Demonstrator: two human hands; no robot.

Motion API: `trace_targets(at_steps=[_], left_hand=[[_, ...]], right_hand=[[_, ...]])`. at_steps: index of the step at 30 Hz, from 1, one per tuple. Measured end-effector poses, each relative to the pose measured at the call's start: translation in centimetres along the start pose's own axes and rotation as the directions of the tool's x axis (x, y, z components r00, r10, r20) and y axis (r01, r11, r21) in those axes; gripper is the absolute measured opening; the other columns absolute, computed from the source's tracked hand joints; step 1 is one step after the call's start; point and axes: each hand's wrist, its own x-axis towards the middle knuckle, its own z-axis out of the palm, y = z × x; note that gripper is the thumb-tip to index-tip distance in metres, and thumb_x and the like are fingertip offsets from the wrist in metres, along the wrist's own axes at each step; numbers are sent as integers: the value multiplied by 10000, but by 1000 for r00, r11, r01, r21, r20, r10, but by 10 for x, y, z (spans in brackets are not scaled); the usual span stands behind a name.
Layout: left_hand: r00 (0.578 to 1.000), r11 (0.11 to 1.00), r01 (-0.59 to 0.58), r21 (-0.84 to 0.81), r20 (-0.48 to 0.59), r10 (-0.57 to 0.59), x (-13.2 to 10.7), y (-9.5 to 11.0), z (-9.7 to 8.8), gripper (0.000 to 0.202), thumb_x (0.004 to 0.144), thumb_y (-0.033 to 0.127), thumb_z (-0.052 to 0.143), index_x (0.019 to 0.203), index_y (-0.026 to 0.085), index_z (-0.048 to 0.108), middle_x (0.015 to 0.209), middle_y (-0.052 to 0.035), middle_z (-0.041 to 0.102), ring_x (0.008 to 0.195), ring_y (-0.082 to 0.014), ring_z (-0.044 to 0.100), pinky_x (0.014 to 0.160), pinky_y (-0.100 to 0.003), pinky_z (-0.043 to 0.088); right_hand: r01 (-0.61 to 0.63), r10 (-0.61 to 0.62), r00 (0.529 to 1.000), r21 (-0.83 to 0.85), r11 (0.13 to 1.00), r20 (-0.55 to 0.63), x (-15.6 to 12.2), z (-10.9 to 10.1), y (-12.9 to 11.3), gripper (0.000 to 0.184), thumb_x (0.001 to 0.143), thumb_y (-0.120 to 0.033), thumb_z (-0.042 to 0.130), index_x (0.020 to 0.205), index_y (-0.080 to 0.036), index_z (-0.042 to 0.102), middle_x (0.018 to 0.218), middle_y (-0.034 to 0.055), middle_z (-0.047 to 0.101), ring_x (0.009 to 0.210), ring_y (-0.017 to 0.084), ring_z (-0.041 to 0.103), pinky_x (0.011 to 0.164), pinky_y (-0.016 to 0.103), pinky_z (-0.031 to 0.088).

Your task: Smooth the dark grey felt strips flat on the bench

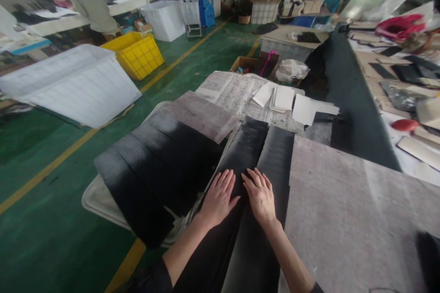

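Observation:
My left hand [219, 197] lies flat, fingers stretched out, on a long row of overlapped black sheets [245, 144] that runs away from me. My right hand [261, 196] lies flat beside it, fingers spread, on the seam between that row and a second black row [279, 155] to the right. Neither hand holds anything. A wider fanned pile of black sheets [154, 165] sits to the left, partly over a white tray edge [94, 199].
Grey felt table top [343, 210] spreads to the right. White paper sheets [285, 98] lie farther along. A yellow crate [139, 55], white bins [165, 18] and a large white board [68, 82] stand on the green floor at left. A person [85, 2] works at a far table.

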Motion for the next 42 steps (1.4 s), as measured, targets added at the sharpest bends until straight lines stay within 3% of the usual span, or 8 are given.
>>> trace_targets(at_steps=[42], left_hand=[[1000, 998, 14, -69, 10, -14, -2, 0, -8, 668, 1032, 420, 505, 1557, 66, 292, 1641, -162, 294, 1544, -281, 198, 1267, -482, 245]], right_hand=[[14, -13, 999, 25, 1000, -36, -1, 5, 2, 359, 1053, -302, 440, 1370, -301, 607, 1467, 37, 587, 1432, 257, 453, 1158, 473, 376]])
